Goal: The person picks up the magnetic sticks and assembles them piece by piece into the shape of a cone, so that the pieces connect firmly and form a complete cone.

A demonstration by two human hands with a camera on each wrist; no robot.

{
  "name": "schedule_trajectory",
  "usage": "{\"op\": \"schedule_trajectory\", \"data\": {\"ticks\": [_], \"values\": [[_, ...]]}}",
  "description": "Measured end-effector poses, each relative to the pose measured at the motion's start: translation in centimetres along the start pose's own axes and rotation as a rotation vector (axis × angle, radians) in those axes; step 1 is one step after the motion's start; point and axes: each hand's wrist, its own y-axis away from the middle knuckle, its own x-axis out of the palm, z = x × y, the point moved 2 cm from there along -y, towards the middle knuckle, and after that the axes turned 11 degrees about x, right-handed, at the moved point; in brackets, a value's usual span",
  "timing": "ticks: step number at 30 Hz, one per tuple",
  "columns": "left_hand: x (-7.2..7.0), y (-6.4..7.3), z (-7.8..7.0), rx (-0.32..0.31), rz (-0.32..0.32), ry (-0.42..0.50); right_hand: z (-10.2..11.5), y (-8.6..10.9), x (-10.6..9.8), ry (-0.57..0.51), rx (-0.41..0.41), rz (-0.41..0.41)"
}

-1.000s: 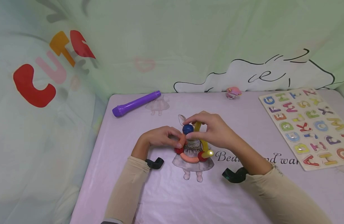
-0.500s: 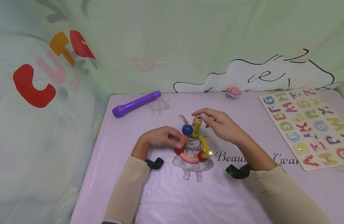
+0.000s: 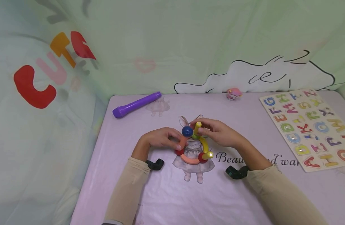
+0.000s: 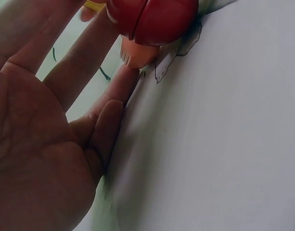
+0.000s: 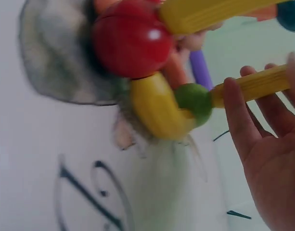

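Note:
A toy frame of balls and rods stands on the table. Curved orange (image 3: 190, 161) and yellow (image 3: 204, 144) rods form its base, joined by red balls (image 3: 202, 157) and a green ball (image 5: 195, 103). My left hand (image 3: 162, 138) holds an upright orange rod (image 3: 183, 142) at the left, topped by a blue ball (image 3: 187, 131). At the back, my right hand (image 3: 218, 132) pinches an upright yellow rod (image 5: 253, 88) standing on the green ball. Another yellow rod (image 3: 209, 155) rises from the front right red ball. In the left wrist view, a red ball (image 4: 154, 19) hangs above my fingers.
A purple toy microphone (image 3: 137, 104) lies at the back left. Near the back edge sits a small pink toy (image 3: 234, 93). An alphabet puzzle board (image 3: 308, 129) lies on the right. Printed cloth hangs behind and to the left.
My right hand has left the blue ball, moved back behind the yellow rod, and now pinches that rod. The rod's top tilts slightly toward me. My left hand stays in place.

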Motion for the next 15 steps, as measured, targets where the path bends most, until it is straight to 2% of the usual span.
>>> {"op": "schedule_trajectory", "data": {"ticks": [3, 6, 15], "values": [[0.02, -0.01, -0.10, 0.001, 0.000, 0.008, -0.36, -0.07, 0.36, 0.093, -0.016, -0.016], [0.05, -0.03, -0.13, 0.004, -0.001, 0.019, -0.43, -0.14, 0.63, 0.141, -0.048, -0.029], [0.05, 0.02, -0.10, 0.000, -0.006, 0.038, -0.01, -0.40, 0.85, 0.188, -0.080, -0.009]]}}
